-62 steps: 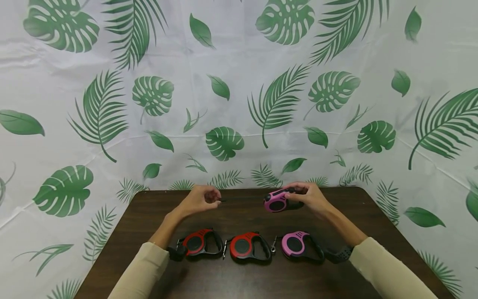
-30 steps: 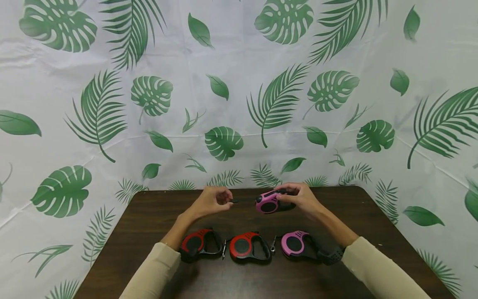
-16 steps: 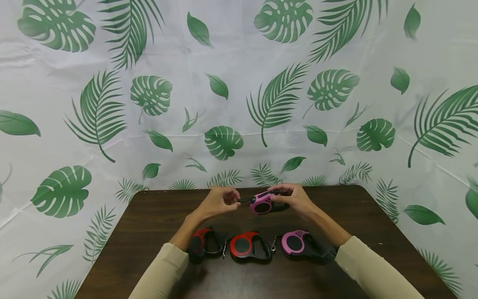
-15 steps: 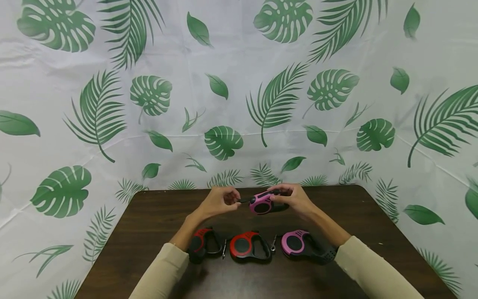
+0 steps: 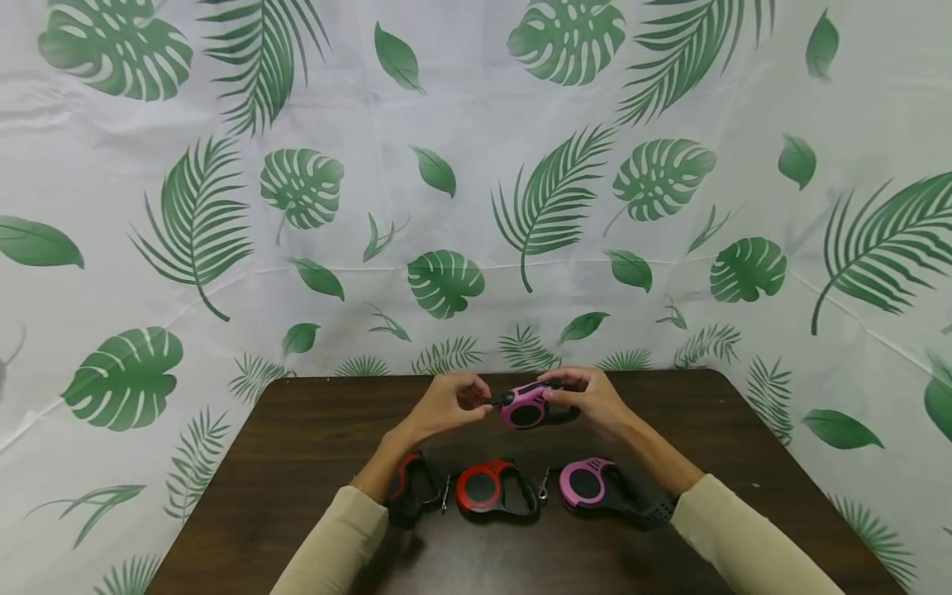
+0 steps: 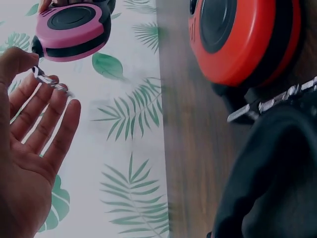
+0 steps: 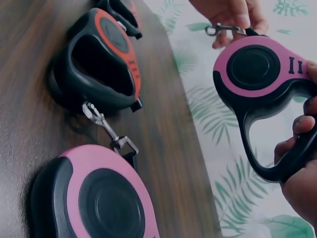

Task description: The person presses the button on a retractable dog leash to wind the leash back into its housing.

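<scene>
My right hand point(image 5: 598, 398) grips the black handle of a pink and black retractable dog leash point(image 5: 525, 411), held above the table's far part. My left hand point(image 5: 448, 405) pinches the black strap end right at the leash's outlet, thumb against the fingers. From there the silver metal clip point(image 7: 221, 29) sticks out, lying across the left fingers in the left wrist view. Hardly any strap shows between the left fingertips and the casing. The right hand's fingers point(image 7: 303, 124) curl round the handle loop in the right wrist view.
Along the table point(image 5: 312, 430) lie a second pink leash point(image 5: 583, 482), a red leash point(image 5: 479, 487) and another red leash point(image 5: 407, 475), partly hidden by the left wrist. Silver clips point(image 5: 543, 487) lie between them. A leaf-print cloth point(image 5: 476, 207) hangs behind.
My left hand has moved right, up to the leash's casing, and the strap stretched between has run in. The right hand with the leash has shifted left overall.
</scene>
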The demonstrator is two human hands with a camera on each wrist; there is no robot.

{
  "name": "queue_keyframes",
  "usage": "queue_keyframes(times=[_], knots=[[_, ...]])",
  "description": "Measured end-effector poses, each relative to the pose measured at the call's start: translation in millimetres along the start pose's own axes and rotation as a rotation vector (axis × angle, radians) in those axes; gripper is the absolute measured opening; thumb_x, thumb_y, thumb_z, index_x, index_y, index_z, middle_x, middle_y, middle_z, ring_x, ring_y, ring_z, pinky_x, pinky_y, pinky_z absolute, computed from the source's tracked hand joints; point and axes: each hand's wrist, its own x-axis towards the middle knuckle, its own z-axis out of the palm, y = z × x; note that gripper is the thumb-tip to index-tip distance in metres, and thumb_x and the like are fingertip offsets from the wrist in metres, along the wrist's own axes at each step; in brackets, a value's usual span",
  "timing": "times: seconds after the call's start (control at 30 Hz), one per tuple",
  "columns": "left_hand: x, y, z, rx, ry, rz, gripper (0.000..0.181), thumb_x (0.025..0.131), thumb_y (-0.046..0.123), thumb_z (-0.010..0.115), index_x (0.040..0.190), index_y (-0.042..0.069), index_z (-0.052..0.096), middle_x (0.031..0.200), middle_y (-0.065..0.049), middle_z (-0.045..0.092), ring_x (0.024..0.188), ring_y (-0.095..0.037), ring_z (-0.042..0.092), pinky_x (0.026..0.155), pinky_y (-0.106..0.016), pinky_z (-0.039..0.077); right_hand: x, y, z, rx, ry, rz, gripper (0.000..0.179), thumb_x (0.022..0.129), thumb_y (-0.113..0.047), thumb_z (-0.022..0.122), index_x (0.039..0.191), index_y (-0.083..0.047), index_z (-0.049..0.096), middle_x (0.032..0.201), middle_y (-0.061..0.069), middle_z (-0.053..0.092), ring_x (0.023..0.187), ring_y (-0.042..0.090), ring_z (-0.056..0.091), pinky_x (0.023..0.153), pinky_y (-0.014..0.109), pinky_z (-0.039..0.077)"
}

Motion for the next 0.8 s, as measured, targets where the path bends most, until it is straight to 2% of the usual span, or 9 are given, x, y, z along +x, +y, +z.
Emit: queue_keyframes(times=[0.17,0.3,0.4,0.57,0.7,0.8], knots=[[2.5,4.4,13.8,-0.027,-0.002,-0.048,0.025,0.090,0.002,0.081,0.113,-0.001,0.071,0.103,-0.015,0.078,0.092,-0.022,0.077,0.077,-0.034,0.064,-3.3,3.5,-5.5,0.044,-0.001,0.001,0.028,0.097,-0.012,0.077,0.123,-0.002,0.075,0.095,0.002,0.074,0.082,0.016,0.060,0.070,0.029,0.054],[8.8,10.9,26.1,-0.087,-0.001,-0.071,0.036,0.092,0.007,0.082,0.124,-0.002,0.070,0.115,-0.017,0.077,0.104,-0.024,0.076,0.083,-0.035,0.064,-7.2,1.8,-11.6,0.030,-0.016,-0.007,0.030,0.098,-0.013,0.076,0.125,0.000,0.074,0.093,0.003,0.070,0.081,0.021,0.059,0.070,0.032,0.053],[14.0,16.9,35.4,-0.125,0.000,-0.087,0.036,0.092,0.007,0.082,0.125,-0.001,0.070,0.116,-0.016,0.077,0.103,-0.022,0.076,0.081,-0.030,0.063,-12.1,-0.7,-17.6,0.014,-0.030,0.000,0.031,0.099,-0.013,0.075,0.126,0.000,0.073,0.095,0.005,0.070,0.083,0.024,0.060,0.073,0.034,0.056],[22.0,23.9,52.5,-0.125,0.006,-0.100,0.031,0.094,0.008,0.081,0.123,0.002,0.072,0.113,-0.014,0.078,0.100,-0.018,0.076,0.077,-0.024,0.062,-20.9,-3.4,-31.5,0.020,-0.065,-0.012,0.029,0.101,-0.010,0.072,0.127,0.003,0.071,0.101,0.006,0.073,0.085,0.021,0.063,0.075,0.034,0.058],[26.5,28.5,69.8,-0.134,0.006,-0.157,0.029,0.095,0.009,0.080,0.122,0.004,0.072,0.113,-0.012,0.078,0.100,-0.015,0.075,0.076,-0.023,0.061,-30.2,-0.3,-47.1,0.014,-0.102,-0.011,0.029,0.102,-0.007,0.069,0.128,0.005,0.069,0.102,0.007,0.074,0.085,0.018,0.065,0.074,0.033,0.060],[30.2,33.4,84.5,-0.146,0.013,-0.194,0.028,0.095,0.011,0.080,0.121,0.005,0.073,0.112,-0.012,0.078,0.097,-0.016,0.075,0.074,-0.023,0.060,-37.3,2.4,-61.8,-0.009,-0.133,0.022,0.030,0.102,-0.008,0.069,0.130,0.004,0.068,0.106,0.010,0.074,0.087,0.020,0.067,0.075,0.038,0.061]])
